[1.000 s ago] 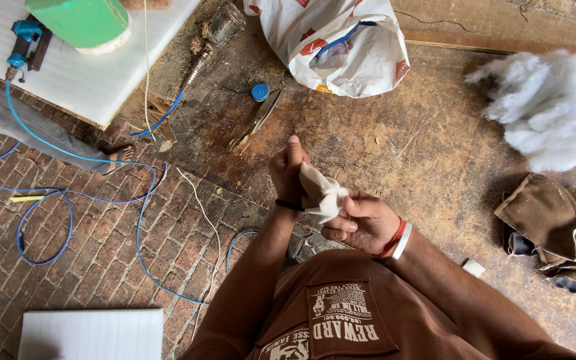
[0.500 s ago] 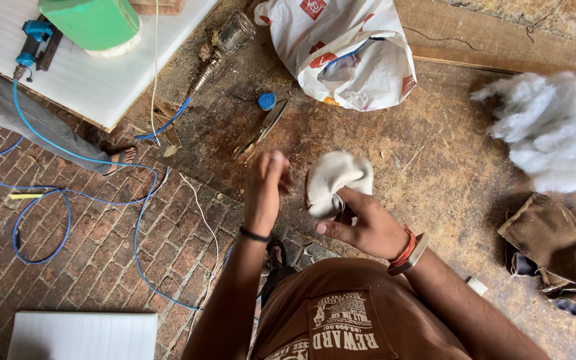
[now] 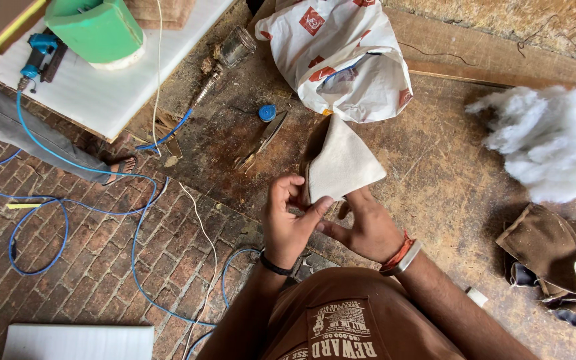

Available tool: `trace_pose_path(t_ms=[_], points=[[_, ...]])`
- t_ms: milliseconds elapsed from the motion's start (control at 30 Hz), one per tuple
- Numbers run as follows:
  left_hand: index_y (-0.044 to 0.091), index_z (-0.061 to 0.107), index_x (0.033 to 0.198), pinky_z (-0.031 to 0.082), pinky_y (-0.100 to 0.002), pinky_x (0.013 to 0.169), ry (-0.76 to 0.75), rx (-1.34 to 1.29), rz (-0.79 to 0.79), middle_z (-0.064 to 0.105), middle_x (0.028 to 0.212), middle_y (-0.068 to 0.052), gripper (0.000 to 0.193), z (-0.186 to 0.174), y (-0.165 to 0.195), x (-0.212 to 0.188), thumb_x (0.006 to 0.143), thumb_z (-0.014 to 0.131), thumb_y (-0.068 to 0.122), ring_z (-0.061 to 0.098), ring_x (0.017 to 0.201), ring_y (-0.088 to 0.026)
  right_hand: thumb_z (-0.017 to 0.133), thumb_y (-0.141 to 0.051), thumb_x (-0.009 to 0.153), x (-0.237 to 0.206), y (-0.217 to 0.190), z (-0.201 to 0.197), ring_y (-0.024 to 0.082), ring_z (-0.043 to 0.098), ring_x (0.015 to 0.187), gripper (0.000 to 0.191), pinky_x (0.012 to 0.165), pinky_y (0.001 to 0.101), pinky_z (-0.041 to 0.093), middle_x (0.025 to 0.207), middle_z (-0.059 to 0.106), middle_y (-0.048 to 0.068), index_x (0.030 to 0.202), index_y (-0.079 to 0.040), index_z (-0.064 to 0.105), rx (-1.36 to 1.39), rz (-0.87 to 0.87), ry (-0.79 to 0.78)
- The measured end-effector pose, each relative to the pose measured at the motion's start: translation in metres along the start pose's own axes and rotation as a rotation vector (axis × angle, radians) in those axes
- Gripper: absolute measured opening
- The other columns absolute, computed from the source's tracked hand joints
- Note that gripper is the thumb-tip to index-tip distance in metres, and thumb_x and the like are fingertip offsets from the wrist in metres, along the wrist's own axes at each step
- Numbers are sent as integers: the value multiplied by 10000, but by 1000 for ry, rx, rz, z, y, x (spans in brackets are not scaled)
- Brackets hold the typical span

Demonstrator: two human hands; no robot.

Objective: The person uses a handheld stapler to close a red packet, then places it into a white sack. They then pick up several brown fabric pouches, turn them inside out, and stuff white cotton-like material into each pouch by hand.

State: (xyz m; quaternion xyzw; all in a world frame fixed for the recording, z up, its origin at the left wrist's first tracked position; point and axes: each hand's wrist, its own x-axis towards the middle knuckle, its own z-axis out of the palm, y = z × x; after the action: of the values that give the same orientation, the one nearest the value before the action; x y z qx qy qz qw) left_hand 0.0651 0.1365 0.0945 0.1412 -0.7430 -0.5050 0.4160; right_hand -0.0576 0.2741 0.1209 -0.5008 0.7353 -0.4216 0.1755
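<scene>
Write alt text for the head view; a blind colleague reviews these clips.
Seen from above, a person's left hand and right hand hold a cream cloth pouch over a worn wooden workbench. White stuffing, a plastic bag and scissors lie nearby.

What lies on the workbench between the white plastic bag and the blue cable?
In the head view, between the white plastic bag and the blue cable lie a small blue cap and scissors.

fabric piece [image 3: 341,167] | cream, triangular — brown underside | held up, point away
</scene>
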Motion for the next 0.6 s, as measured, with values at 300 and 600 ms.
trace_pose_path(t_ms=[300,600], points=[[63,560,1310,621,-319,718,-98,-192,-400,707,1049,-81,562,-12,-42,11,1026,520,547,710,898,-159,836,-521,836,-12,24,-11,244,627,1010,918,954,485,561,1270,553,213,1479,23,472,1336,127,20],[10,417,1530,524,-377,1053,-67,-751,-728,538,1468,-186,728,-15,-34,26,1021,469,528,576,1308,-211,825,-180,812,-18,44,16,191,675,975,479,885,345,553,1049,706,69,1227,-26,644,1150,364,14]])
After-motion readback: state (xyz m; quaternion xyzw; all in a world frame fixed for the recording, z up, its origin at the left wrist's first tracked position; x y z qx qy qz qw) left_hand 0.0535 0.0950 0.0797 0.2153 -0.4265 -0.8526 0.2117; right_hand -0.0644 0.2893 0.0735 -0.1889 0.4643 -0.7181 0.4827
